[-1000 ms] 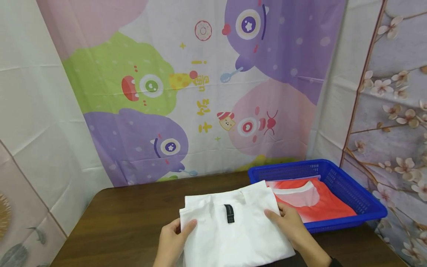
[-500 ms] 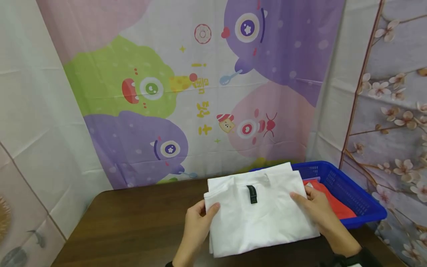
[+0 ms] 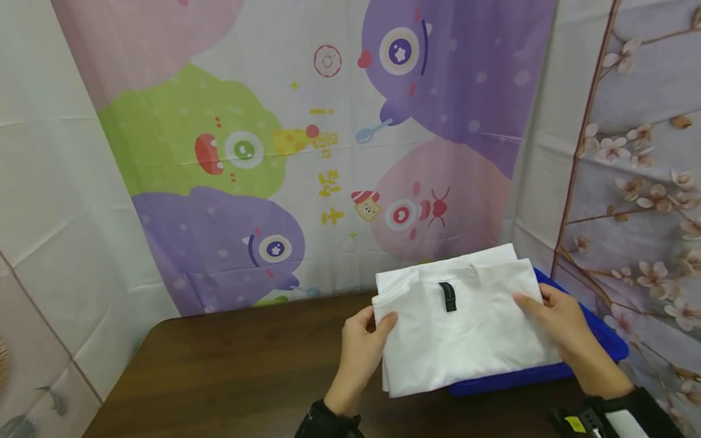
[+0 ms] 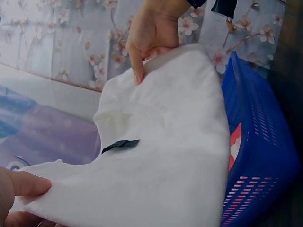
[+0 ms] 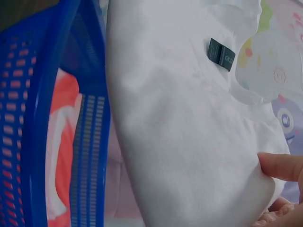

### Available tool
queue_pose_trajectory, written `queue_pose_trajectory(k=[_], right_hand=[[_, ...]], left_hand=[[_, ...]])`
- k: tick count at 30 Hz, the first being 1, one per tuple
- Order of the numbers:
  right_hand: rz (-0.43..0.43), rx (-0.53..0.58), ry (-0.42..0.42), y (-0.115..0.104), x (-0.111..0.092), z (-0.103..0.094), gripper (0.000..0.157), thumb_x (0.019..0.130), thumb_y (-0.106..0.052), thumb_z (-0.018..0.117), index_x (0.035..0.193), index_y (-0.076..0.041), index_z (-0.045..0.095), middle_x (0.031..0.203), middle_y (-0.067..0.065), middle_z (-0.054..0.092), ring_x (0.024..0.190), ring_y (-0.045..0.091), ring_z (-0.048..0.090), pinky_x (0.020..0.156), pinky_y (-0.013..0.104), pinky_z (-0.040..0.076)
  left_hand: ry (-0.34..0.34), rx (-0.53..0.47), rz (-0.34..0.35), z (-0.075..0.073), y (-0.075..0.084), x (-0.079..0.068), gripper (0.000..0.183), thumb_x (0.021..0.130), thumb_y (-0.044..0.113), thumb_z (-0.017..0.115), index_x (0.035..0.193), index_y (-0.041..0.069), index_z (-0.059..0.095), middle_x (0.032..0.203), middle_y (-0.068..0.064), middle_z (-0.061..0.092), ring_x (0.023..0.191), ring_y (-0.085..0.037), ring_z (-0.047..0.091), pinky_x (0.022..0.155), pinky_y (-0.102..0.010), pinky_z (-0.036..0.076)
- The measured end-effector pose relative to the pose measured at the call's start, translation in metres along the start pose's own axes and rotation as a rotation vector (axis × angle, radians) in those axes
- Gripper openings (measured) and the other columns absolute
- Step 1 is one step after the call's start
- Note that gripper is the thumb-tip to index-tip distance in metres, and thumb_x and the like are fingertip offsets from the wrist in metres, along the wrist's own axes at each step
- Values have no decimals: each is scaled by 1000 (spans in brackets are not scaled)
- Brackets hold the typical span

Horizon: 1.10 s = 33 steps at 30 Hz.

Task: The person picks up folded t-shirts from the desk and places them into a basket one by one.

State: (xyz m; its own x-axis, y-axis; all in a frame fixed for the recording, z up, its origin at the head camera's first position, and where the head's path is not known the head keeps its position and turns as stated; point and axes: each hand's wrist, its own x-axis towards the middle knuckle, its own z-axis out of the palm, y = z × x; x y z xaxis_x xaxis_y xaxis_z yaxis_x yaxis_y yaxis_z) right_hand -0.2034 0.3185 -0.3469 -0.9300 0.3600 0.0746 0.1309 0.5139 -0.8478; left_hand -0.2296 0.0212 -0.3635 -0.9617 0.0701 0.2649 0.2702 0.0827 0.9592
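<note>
A folded white T-shirt [image 3: 471,334] with a black neck label [image 3: 448,297] hangs between both hands, over the blue plastic basket [image 3: 506,380]. My left hand [image 3: 361,347] pinches its left edge, thumb on top and fingers beneath. On the opposite edge my right hand [image 3: 564,328] grips the cloth the same way. In the head view the shirt hides most of the basket. The right wrist view shows a red and white folded cloth [image 5: 64,151] lying inside the basket, below the shirt.
The brown wooden table [image 3: 230,365] extends to the left. A cartoon-printed curtain [image 3: 328,243] hangs behind it, and a flower-printed cloth [image 3: 646,201] hangs along the right side close to the basket.
Both hands have carried the white T-shirt right and away from the body, from beside the basket to over it. The red cloth is now hidden in the head view.
</note>
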Motion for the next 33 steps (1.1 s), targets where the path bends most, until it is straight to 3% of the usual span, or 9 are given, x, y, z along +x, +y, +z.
queue_pose_trajectory(k=[5,10,13,17,21,27,33], right_hand=[[-6,17,-1,4,8,-12,61,96,-39,54,132,9,44,72,-23,57,65,1,57,59,28,51],[-27,-28,76,8,16,-21,61,95,-39,54,131,9,48,75,-18,58,65,0,53,57,26,49],[-49,-33,110,10,21,-27,61,95,-38,55,130,10,49,73,-22,56,63,-2,53,56,25,49],[-69,-14,127,14,28,-34,60,95,-37,55,131,11,47,70,-29,51,63,-3,53,56,24,49],[-76,-26,171,21,35,-41,59,95,-35,55,129,12,48,73,-23,57,63,-5,51,56,23,48],[-87,-36,235,33,43,-51,54,96,-30,55,124,15,51,69,-27,57,61,-9,48,54,20,45],[-49,-7,265,51,49,-52,53,95,-29,55,124,15,50,66,-33,51,60,-11,46,54,17,44]], left_hand=[[-18,-19,9,13,2,7,25,87,16,68,103,-3,70,91,-19,72,74,-10,62,60,-18,50],[-28,-21,21,27,3,14,23,87,15,67,100,-3,70,89,-19,72,72,-9,60,59,-18,49],[-23,-1,47,35,5,17,21,86,15,67,98,-3,70,86,-18,72,69,-6,58,58,-17,48],[-11,23,93,46,8,18,18,86,14,66,95,-1,70,82,-16,71,67,-3,57,57,-17,47],[-5,15,117,58,8,20,15,85,12,67,94,0,70,82,-16,72,65,-1,57,56,-15,47],[-11,-15,157,77,4,20,15,84,8,67,96,0,70,83,-17,73,65,1,55,58,-15,47],[-17,3,188,93,-3,18,14,84,7,68,96,2,70,85,-15,74,68,2,57,61,-14,46]])
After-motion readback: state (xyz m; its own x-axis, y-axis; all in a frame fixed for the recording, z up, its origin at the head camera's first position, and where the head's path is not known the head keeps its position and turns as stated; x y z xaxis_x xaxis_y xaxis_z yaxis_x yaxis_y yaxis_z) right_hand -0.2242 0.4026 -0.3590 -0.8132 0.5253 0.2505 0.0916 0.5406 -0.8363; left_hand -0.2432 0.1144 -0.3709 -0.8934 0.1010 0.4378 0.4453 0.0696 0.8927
